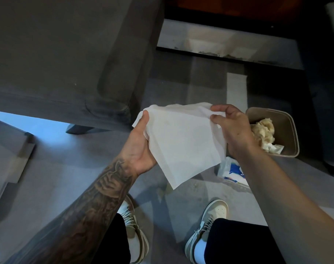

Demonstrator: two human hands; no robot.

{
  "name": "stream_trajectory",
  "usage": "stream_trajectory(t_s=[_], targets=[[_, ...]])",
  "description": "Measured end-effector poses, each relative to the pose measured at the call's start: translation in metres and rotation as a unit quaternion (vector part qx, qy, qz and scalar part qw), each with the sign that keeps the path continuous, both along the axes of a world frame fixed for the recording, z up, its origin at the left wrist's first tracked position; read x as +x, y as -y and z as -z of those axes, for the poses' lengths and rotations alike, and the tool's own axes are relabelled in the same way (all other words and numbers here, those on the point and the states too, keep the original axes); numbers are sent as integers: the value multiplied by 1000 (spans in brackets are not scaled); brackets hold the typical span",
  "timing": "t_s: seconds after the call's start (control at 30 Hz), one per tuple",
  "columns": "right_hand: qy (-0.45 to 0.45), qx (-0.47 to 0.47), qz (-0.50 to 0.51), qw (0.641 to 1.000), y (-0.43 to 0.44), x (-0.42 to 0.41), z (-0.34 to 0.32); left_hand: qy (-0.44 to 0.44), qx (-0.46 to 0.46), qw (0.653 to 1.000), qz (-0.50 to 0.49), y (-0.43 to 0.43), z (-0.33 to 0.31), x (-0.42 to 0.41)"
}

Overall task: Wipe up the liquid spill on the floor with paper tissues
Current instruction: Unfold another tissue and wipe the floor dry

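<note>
Head view, looking down: both hands hold 1 white paper tissue [183,141] spread open in the air above the grey floor [53,168]. The left hand [141,147] grasps the sheet's left edge, thumb laid on its front and fingers hidden behind. The right hand [232,128] pinches the upper right corner between thumb and forefinger. The sheet hangs flat and unfolded, its lowest corner pointing down between the 2 shoes [208,231].

Just under that corner the floor carries a faint mottled patch [162,191] – whether it is wet I cannot tell. A tissue pack [232,172], white with blue print, lies on the floor beneath the right wrist, partly hidden by the forearm. Just beyond the right hand stands a beige bin [290,128] – inside it lie crumpled tissues [265,134], yellowish in colour. A grey sofa [67,54] fills the far left of the floor, 1 dark leg showing under its corner.
</note>
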State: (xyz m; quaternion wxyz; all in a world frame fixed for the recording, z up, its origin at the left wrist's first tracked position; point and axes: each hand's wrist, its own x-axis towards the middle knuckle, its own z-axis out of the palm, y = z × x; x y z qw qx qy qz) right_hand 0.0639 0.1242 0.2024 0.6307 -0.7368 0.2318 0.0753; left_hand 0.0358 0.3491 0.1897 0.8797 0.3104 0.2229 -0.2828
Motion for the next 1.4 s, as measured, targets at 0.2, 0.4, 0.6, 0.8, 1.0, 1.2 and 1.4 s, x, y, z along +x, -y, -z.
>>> stream_trajectory(t_s=[0.2, 0.4, 0.6, 0.8, 1.0, 1.2, 1.4], targets=[[17, -2, -11, 1000, -6, 3, 5, -18, -13, 1000, 10, 0, 1, 2], [23, 141, -3, 990, -6, 5, -4, -48, -4, 999, -18, 0, 3, 3], [39, 168, 1, 985, -14, 3, -24, -75, 55, 994, -63, 4, 15, 3], [40, 275, -55, 959, -20, 2, -62, -57, 87, 994, -33, 7, 18, 2], [46, 357, -116, 926, -29, -4, -81, -6, 37, 999, 13, 17, 15, 0], [64, 300, -64, 950, -20, 0, -73, 7, -100, 995, -1, 12, 9, -2], [58, 116, -43, 991, -8, 2, -43, -7, -95, 995, -15, 6, 9, -2]])
